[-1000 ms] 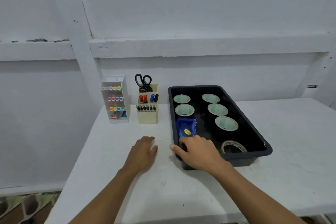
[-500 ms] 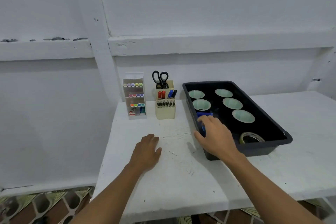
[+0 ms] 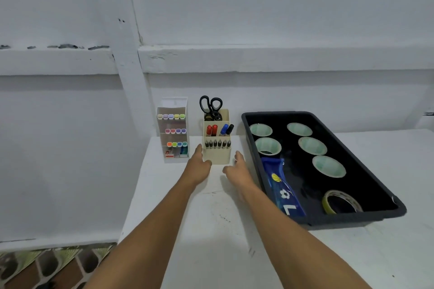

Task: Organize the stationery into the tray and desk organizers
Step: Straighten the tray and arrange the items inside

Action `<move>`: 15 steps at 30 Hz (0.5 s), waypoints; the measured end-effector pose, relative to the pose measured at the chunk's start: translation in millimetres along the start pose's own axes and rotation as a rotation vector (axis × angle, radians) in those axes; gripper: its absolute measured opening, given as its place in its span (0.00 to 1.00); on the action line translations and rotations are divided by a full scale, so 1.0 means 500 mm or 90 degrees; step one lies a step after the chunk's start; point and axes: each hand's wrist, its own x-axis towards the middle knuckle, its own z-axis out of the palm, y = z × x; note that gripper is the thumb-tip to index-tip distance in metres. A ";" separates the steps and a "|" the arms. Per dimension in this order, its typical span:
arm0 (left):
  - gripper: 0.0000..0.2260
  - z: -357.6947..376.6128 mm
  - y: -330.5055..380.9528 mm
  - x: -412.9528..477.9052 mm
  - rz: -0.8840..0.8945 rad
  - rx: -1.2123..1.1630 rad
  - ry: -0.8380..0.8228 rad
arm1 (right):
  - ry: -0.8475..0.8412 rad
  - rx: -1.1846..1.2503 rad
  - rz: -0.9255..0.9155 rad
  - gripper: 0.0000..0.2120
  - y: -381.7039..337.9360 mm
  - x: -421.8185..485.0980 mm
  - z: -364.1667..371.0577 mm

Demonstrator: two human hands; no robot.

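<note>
A beige desk organizer [image 3: 217, 155] stands at the back of the white table, holding black scissors [image 3: 210, 105], red, blue and black markers and a row of black pens. My left hand [image 3: 197, 166] reaches to its left side and my right hand [image 3: 237, 169] to its right side, both with fingers straight and holding nothing. A clear organizer [image 3: 173, 130] with coloured highlighters stands further left. The black tray [image 3: 352, 217] on the right holds several green-white tape rolls, a blue pouch [image 3: 280, 185] and a yellowish tape roll [image 3: 341, 202].
The white wall and its ledge rise directly behind the organizers. The table's left edge [image 3: 133, 195] drops to a patterned floor [image 3: 47, 265]. The tray lies at an angle close to my right forearm.
My right hand let go of the blue pouch, which now lies in the tray, and moved left to the beige organizer. My left hand moved forward to the organizer's other side.
</note>
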 end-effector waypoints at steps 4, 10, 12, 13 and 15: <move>0.28 0.012 -0.017 0.019 0.002 -0.018 -0.015 | -0.006 0.027 -0.001 0.37 -0.011 0.025 0.010; 0.30 0.016 -0.033 0.021 0.012 -0.021 0.000 | -0.020 0.011 -0.034 0.25 -0.006 0.041 0.011; 0.30 0.016 -0.036 0.023 0.015 -0.019 0.005 | -0.025 0.011 -0.042 0.24 -0.007 0.042 0.009; 0.30 0.016 -0.037 0.023 0.014 -0.021 0.006 | -0.029 0.009 -0.040 0.23 -0.008 0.043 0.007; 0.30 0.018 -0.040 0.025 0.010 -0.031 0.005 | -0.029 0.005 -0.042 0.24 -0.009 0.046 0.004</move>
